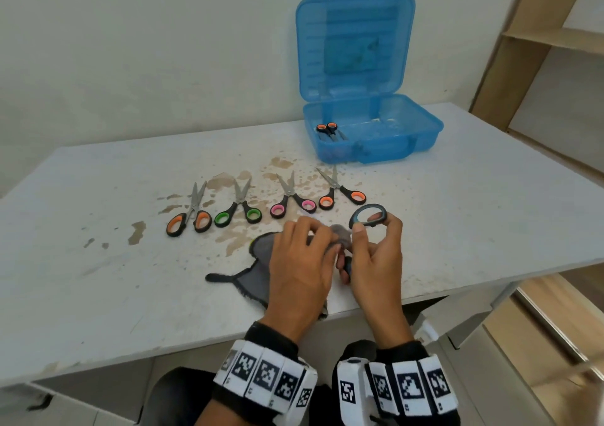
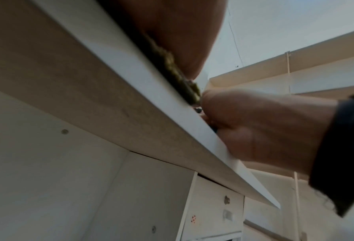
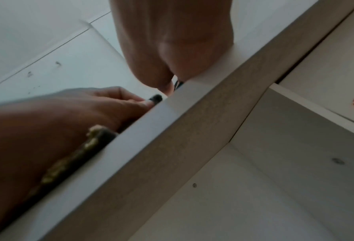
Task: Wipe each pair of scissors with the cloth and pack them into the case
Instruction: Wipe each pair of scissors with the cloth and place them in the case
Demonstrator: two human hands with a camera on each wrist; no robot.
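My right hand (image 1: 376, 249) grips a pair of scissors with blue-lined black handles (image 1: 368, 215), one loop sticking up above my fingers. My left hand (image 1: 304, 255) pinches the grey cloth (image 1: 261, 262) around the blades, which are hidden inside it. Both hands work near the table's front edge. Four more pairs lie in a row on the table: orange (image 1: 189, 216), green (image 1: 238, 211), pink (image 1: 292, 200) and orange (image 1: 341, 193). The blue plastic case (image 1: 372, 131) stands open at the back right, with one orange-handled pair (image 1: 328, 130) inside. The wrist views show only the table edge and the hands from below.
The white table (image 1: 98, 262) has brown stains around the scissors. Wooden shelving (image 1: 539, 50) stands at the right, a wall runs behind the table. Drawers (image 2: 213, 203) sit below the tabletop.
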